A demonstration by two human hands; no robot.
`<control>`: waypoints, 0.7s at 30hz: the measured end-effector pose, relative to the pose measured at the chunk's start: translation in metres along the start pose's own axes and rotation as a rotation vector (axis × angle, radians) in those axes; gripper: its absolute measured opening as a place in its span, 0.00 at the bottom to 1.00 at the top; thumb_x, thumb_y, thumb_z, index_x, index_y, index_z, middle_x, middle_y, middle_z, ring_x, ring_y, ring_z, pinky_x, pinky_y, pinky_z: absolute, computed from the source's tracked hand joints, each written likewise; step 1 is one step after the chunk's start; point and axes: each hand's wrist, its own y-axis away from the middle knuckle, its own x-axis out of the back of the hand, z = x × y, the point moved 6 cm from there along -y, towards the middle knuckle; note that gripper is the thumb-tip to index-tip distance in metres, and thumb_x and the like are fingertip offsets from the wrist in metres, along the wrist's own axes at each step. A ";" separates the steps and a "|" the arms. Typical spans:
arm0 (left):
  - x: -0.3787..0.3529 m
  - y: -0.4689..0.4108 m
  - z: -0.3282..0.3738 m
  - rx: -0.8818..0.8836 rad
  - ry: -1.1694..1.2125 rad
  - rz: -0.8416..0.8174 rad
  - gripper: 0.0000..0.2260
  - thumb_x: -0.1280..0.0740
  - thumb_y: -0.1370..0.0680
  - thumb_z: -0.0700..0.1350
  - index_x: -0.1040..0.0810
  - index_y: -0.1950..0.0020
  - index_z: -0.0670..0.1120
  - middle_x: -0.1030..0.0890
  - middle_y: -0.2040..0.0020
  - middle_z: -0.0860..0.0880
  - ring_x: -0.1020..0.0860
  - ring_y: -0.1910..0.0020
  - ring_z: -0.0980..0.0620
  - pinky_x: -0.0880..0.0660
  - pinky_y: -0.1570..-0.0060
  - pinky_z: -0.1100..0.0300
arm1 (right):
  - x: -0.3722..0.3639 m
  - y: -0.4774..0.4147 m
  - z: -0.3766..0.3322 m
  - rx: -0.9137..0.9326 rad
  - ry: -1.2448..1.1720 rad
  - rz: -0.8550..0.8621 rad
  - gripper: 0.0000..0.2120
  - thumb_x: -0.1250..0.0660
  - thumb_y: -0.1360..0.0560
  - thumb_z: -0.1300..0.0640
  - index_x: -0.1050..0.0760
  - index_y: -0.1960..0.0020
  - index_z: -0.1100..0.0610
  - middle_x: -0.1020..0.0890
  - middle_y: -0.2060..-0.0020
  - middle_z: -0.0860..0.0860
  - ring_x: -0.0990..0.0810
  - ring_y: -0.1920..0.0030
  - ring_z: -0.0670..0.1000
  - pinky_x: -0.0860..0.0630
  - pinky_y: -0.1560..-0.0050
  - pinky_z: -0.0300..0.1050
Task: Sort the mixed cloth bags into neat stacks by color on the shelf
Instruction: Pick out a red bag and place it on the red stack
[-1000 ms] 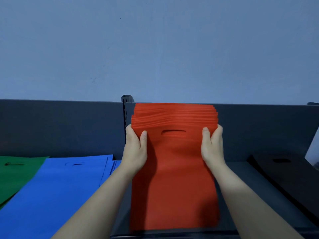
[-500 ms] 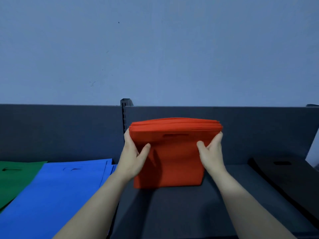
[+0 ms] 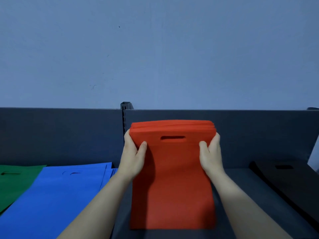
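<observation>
A thick stack of red cloth bags (image 3: 172,178) with a cut-out handle slot stands tilted in the middle of the dark grey shelf (image 3: 238,195), its lower end on the shelf floor. My left hand (image 3: 133,156) grips its upper left corner, thumb in front. My right hand (image 3: 211,155) grips the upper right corner the same way. To the left lies a flat stack of blue bags (image 3: 57,197), and a green stack (image 3: 13,183) at the far left. A black stack (image 3: 290,181) lies at the right.
The shelf's grey back panel (image 3: 60,135) runs across behind everything, with a slotted upright post (image 3: 124,116) just left of the red stack. A blue-grey wall (image 3: 155,49) fills the view above.
The red stack was lifted with its lower end raised off the shelf half a second ago; now it hangs long again, with the bottom edge back down near the shelf front.
</observation>
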 end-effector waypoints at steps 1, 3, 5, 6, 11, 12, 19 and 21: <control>0.000 0.001 0.001 -0.017 -0.002 0.018 0.25 0.39 0.19 0.41 0.45 0.25 0.47 0.29 0.34 0.51 0.29 0.38 0.56 0.33 0.37 0.59 | 0.000 0.002 -0.001 0.012 -0.004 0.011 0.29 0.47 0.32 0.53 0.38 0.31 0.58 0.26 0.38 0.54 0.27 0.38 0.54 0.31 0.34 0.56; 0.002 0.000 0.006 -0.065 0.000 0.055 0.25 0.39 0.19 0.42 0.45 0.25 0.45 0.30 0.33 0.50 0.30 0.37 0.56 0.34 0.36 0.63 | 0.002 -0.002 -0.006 0.048 -0.026 0.040 0.29 0.47 0.31 0.53 0.39 0.31 0.59 0.26 0.37 0.54 0.27 0.37 0.54 0.32 0.33 0.56; 0.004 -0.003 0.012 -0.111 0.019 0.079 0.27 0.40 0.21 0.46 0.46 0.25 0.44 0.31 0.32 0.50 0.30 0.36 0.57 0.36 0.38 0.73 | 0.003 -0.009 -0.013 0.079 -0.056 0.053 0.30 0.47 0.30 0.53 0.40 0.29 0.58 0.27 0.35 0.54 0.28 0.35 0.53 0.33 0.32 0.57; 0.004 -0.003 0.012 -0.119 0.024 0.080 0.29 0.41 0.22 0.48 0.47 0.25 0.44 0.32 0.32 0.50 0.31 0.36 0.58 0.38 0.40 0.76 | 0.004 -0.011 -0.015 0.093 -0.063 0.053 0.30 0.47 0.30 0.54 0.40 0.29 0.57 0.28 0.35 0.53 0.29 0.35 0.53 0.33 0.31 0.57; -0.003 0.008 0.000 -0.113 -0.014 0.022 0.30 0.36 0.22 0.40 0.49 0.26 0.48 0.31 0.33 0.50 0.29 0.42 0.67 0.38 0.45 0.81 | 0.003 0.002 0.001 0.059 -0.038 0.044 0.31 0.46 0.32 0.55 0.41 0.30 0.61 0.27 0.36 0.57 0.28 0.36 0.56 0.33 0.33 0.60; -0.005 0.010 -0.002 -0.116 -0.029 0.012 0.29 0.36 0.22 0.38 0.49 0.27 0.50 0.30 0.35 0.51 0.29 0.42 0.70 0.38 0.47 0.81 | 0.003 0.005 0.006 0.041 -0.032 0.037 0.31 0.46 0.33 0.55 0.41 0.30 0.61 0.28 0.36 0.57 0.28 0.36 0.57 0.33 0.33 0.60; -0.001 -0.001 0.018 -0.167 -0.026 0.086 0.29 0.36 0.21 0.39 0.48 0.25 0.46 0.31 0.32 0.48 0.29 0.36 0.54 0.35 0.40 0.72 | 0.010 -0.007 -0.010 0.080 -0.041 0.076 0.32 0.45 0.33 0.54 0.44 0.29 0.57 0.26 0.39 0.60 0.26 0.51 0.53 0.27 0.40 0.60; 0.004 -0.005 0.027 -0.206 -0.021 0.112 0.30 0.36 0.21 0.40 0.49 0.25 0.45 0.31 0.32 0.49 0.29 0.36 0.55 0.35 0.40 0.75 | 0.014 -0.014 -0.019 0.137 -0.052 0.089 0.33 0.46 0.31 0.54 0.46 0.27 0.55 0.27 0.36 0.57 0.26 0.44 0.52 0.29 0.36 0.58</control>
